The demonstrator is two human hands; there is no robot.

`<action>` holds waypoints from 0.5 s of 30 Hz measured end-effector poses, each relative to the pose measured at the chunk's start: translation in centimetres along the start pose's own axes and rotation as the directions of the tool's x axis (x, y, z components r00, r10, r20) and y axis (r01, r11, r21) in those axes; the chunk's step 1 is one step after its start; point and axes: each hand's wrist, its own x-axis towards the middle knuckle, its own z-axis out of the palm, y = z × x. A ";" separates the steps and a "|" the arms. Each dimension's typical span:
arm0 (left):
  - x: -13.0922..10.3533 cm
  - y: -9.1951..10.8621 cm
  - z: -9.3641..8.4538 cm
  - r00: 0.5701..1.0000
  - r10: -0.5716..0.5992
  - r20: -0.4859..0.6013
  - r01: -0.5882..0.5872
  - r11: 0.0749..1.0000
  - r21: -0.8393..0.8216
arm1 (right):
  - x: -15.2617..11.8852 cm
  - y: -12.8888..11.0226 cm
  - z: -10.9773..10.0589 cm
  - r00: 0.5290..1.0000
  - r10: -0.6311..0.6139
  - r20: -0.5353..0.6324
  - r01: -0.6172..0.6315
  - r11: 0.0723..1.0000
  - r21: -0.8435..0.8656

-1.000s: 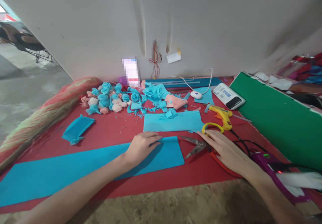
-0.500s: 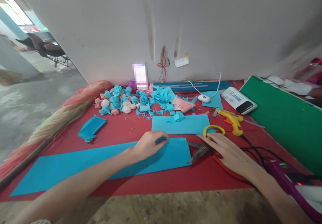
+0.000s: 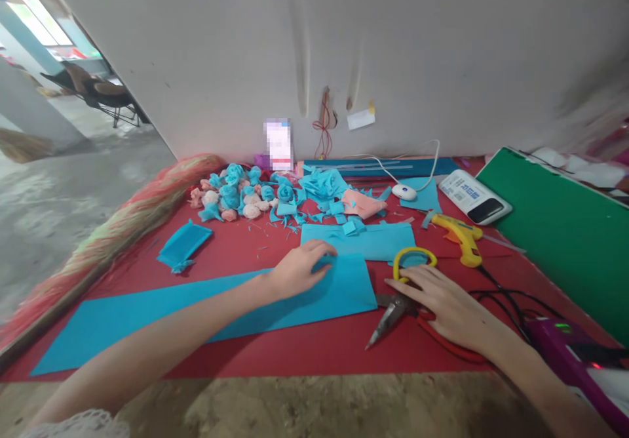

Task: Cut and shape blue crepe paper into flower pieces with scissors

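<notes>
A long blue crepe paper strip (image 3: 162, 310) lies slantwise along the front of the red table. My left hand (image 3: 304, 269) rests on its right part, thumb and bent fingers gripping near the far edge. Scissors (image 3: 390, 320) with one yellow and one red handle are held in my right hand (image 3: 445, 300), just right of the strip's end. Their blades are spread; one points toward the front of the table, and the other's tip is close to the paper edge. Behind my hands lies a shorter folded piece of blue paper (image 3: 378, 241).
Blue and pink paper flowers (image 3: 240, 192) and blue scraps (image 3: 322, 185) are heaped at the back. A yellow glue gun (image 3: 459, 235), a white box (image 3: 474, 195), a purple device (image 3: 565, 346) with cables and a green board (image 3: 555, 228) stand right. A fringed bundle (image 3: 147, 208) borders the left.
The strip's right end has shifted slightly away from me with my left hand. The scissors' near blade has swung wider and now lies clear of the paper.
</notes>
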 end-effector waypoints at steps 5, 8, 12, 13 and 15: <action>-0.7 0.9 0.5 0.955 0.251 0.158 -0.266 0.961 0.081 | 0.0 0.4 -0.1 1.000 0.003 0.019 -0.002 1.000 -0.014; -1.0 0.9 1.2 0.909 0.321 0.267 -0.367 0.918 0.147 | 0.2 0.5 -0.3 0.999 -0.006 0.037 0.007 1.000 -0.019; -1.1 0.9 2.0 0.909 0.277 0.312 -0.314 0.946 0.075 | 0.4 0.6 -0.3 0.998 -0.009 0.061 0.010 1.000 -0.020; -1.1 1.0 2.1 0.910 0.263 0.321 -0.295 0.954 0.054 | 0.5 0.6 -0.3 0.998 -0.009 0.064 0.010 1.000 -0.020; -1.0 1.1 2.2 0.909 0.244 0.339 -0.265 0.964 0.017 | 0.5 0.6 -0.3 0.997 -0.013 0.071 0.014 1.000 -0.018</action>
